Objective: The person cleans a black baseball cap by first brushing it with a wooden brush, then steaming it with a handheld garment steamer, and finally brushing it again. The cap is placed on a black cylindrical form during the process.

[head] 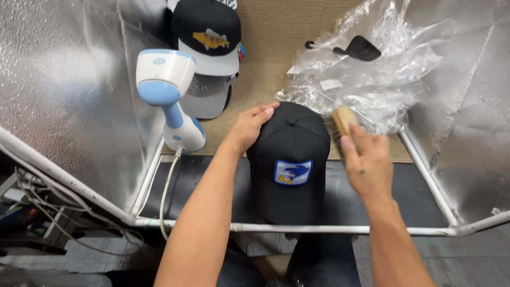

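Black mesh-backed cap with blue patch [289, 159] steadied by left hand [249, 127], fingers flat, open. Wooden-backed brush [342, 121] gripped by right hand [366, 162], at cap's far right.

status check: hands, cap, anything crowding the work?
Left hand steadying black cap. Right hand gripping wooden brush at cap's side. Steamer left, plastic wrap right, both apart.

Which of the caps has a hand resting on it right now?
The black cap with the blue front patch, nearest the camera: the left hand rests on its crown. The stacked caps behind the blue-and-white steamer lie untouched.
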